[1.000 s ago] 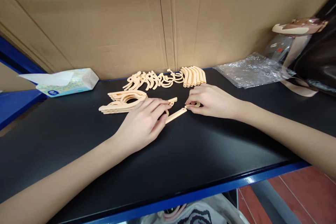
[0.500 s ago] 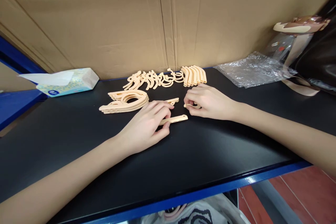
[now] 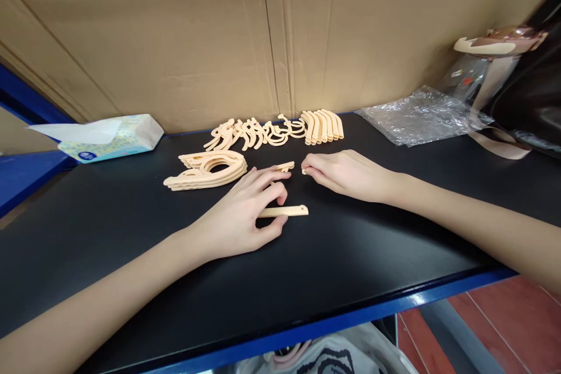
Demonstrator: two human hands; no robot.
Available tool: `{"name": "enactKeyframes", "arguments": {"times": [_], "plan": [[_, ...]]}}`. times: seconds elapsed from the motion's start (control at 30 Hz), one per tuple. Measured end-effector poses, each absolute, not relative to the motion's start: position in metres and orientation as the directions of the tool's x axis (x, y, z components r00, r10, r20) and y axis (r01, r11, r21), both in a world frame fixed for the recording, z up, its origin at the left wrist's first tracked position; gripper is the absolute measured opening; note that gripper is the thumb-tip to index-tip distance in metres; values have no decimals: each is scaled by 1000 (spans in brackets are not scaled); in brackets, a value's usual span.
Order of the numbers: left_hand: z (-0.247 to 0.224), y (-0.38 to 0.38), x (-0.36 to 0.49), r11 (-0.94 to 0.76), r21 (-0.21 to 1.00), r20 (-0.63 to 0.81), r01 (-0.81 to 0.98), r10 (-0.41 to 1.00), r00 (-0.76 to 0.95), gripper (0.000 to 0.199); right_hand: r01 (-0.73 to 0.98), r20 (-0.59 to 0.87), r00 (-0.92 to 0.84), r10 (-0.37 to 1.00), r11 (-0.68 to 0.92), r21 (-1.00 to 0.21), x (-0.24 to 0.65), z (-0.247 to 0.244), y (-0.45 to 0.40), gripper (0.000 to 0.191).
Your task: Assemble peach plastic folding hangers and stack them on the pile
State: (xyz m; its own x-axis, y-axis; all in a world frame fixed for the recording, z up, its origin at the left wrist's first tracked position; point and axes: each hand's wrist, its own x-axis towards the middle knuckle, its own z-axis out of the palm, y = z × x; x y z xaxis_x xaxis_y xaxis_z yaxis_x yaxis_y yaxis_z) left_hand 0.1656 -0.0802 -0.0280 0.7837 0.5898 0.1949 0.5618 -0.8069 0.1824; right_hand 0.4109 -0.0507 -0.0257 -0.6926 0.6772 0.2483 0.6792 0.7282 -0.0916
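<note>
The tissue pack (image 3: 111,137) lies at the left of the black counter (image 3: 350,245), then the stack of cream frames (image 3: 205,169). The left hand (image 3: 245,207) is palm down just beside that stack, thumb and index finger apart around a cream arm piece (image 3: 291,211), whose holed end sticks out to the right; another cream piece (image 3: 286,166) pokes out by its fingertips. The right hand (image 3: 344,174) has thumb and fingers pinched together on a small cream piece (image 3: 304,171), mostly hidden. Behind it lies a row of curved pieces (image 3: 323,127).
</note>
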Motion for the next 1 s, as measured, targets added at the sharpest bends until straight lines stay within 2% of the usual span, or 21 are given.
{"name": "enactKeyframes", "arguments": {"times": [0.13, 0.27, 0.57, 1.0], "plan": [[-27, -80, 166, -829, 88, 203, 552, 558, 805, 16, 714, 210, -682, 701, 700, -17, 409, -25, -54, 26], [-27, -80, 167, -807, 95, 243, 583, 587, 772, 18, 726, 188, -678, 711, 688, 14, 408, -25, -57, 28], [-26, -77, 166, -787, 166, 251, 595, 617, 746, 24, 661, 173, -709, 684, 729, -178, 406, -22, -60, 26], [-28, -76, 166, -753, 233, 254, 615, 658, 709, 22, 633, 195, -683, 704, 704, -321, 406, -21, -61, 16]]}}
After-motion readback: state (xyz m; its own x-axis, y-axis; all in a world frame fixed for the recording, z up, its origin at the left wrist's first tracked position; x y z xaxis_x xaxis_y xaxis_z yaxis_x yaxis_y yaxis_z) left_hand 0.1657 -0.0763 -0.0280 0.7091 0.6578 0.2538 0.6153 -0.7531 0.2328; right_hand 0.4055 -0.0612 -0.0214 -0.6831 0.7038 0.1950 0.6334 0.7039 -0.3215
